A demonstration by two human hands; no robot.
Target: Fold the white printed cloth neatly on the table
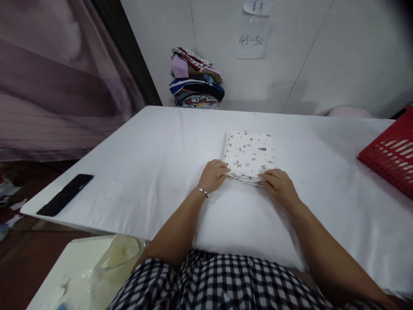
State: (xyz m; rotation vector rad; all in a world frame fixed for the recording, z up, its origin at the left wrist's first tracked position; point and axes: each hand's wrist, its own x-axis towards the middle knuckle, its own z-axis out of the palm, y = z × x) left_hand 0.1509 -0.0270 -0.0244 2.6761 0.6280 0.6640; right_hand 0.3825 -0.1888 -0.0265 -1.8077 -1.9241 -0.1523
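Note:
A folded white cloth [248, 150] with small printed motifs lies on the white-covered table in front of me. Its layers show along the near edge. My left hand [214, 174] pinches the near left corner, and a bracelet sits on that wrist. At the near right corner, my right hand [280, 185] has its thumb and fingers closed on the layers. Both hands rest low at the table's surface.
A black phone [66, 194] lies at the table's left edge. On the right stands a red plastic basket [390, 150]. Folded fabrics [197, 82] are stacked behind the table by the wall. A pale stool [80, 262] with a plastic bag is at lower left.

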